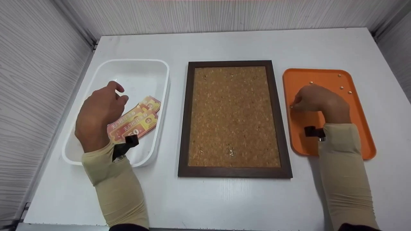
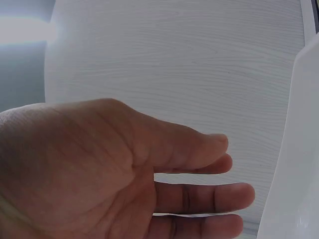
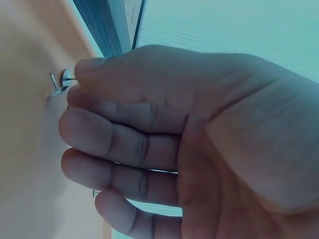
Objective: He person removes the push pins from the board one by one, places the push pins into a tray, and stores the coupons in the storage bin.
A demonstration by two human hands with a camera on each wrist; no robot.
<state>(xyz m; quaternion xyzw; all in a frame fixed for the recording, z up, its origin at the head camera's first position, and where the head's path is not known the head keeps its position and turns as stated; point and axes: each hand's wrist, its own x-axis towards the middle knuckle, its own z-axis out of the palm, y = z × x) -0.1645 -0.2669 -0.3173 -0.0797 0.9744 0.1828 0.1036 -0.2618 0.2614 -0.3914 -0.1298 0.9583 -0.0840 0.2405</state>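
Observation:
My left hand (image 1: pixel 102 112) is over the white plastic tub (image 1: pixel 163 73), its fingers loosely bent and nothing between them. Paper coupons (image 1: pixel 136 120), pink and yellow, lie overlapped in the tub. In the left wrist view the thumb and fingers of that hand (image 2: pixel 149 169) stand apart. At the left side of the orange tray (image 1: pixel 305 141), my right hand (image 1: pixel 316 99) has its thumb and index fingertip together. Between those tips, in the right wrist view, it pinches the pin of a thumbtack (image 3: pixel 66 78). Another thumbtack (image 3: pixel 58 92) lies right beside it, point up.
A cork board (image 1: pixel 234 112) in a dark brown frame lies between tub and tray. Small shiny spots (image 1: pixel 231 152) show on its cork. Several more thumbtacks (image 1: pixel 341 87) are spread on the tray. Wood-patterned panels (image 1: pixel 208 16) stand along the table's back and sides.

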